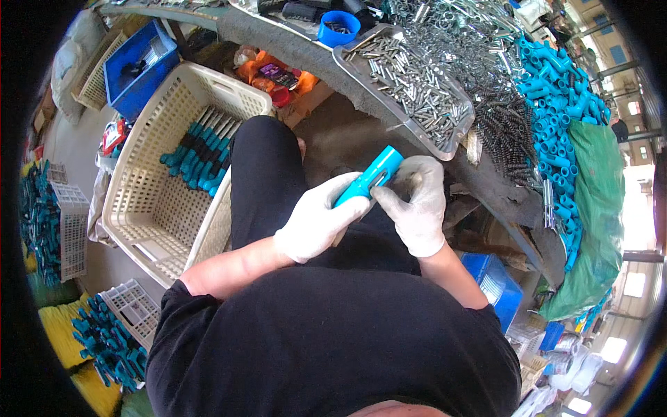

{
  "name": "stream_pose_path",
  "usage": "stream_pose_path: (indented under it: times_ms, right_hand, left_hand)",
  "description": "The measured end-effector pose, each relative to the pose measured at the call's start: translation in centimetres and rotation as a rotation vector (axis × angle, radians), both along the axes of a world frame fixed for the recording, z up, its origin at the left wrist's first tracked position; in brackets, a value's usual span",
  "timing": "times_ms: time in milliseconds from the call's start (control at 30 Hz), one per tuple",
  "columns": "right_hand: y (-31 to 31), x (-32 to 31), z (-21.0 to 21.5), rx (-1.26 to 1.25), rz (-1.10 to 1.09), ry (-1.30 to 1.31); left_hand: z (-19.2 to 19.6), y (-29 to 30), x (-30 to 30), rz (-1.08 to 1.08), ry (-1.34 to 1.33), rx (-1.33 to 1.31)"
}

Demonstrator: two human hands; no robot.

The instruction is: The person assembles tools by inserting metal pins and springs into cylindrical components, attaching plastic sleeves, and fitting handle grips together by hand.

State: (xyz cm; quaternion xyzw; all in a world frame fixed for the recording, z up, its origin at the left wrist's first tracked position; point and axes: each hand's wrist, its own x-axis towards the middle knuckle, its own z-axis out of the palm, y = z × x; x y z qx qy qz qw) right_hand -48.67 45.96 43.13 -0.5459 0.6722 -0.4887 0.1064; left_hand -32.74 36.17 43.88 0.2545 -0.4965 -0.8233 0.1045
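Note:
My left hand, in a white glove, is closed around a teal plastic tube with a dark slot in its side. The tube slants up to the right, its open round end away from me. At its right side is my gloved right hand, thumb and fingers curled together next to the slot. Whatever those fingers pinch, if anything, is too small or hidden to make out. Both hands are above my lap, in front of the bench.
Small metal pins fill a clear tray on the bench, beside a blue cup, dark springs and a heap of teal parts. At my left stands a cream crate holding teal-handled tools. More teal-handled tools lie lower left.

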Motion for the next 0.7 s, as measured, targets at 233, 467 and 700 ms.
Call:
stream_pose_path:
  times_ms: [233,467,700]
  right_hand:
    - [1.1,-0.3,0.7,0.152,0.094,-0.506]
    - [0.2,-2.2,1.7,0.110,0.101,-0.507]
    - [-6.5,-10.8,6.2,0.368,0.045,-0.090]
  left_hand:
    - [-1.0,0.2,-0.1,-0.109,0.035,0.063]
    - [-2.6,-1.3,-0.5,-0.309,0.162,0.134]
    - [-3.8,-3.6,-1.3,-0.061,0.252,0.196]
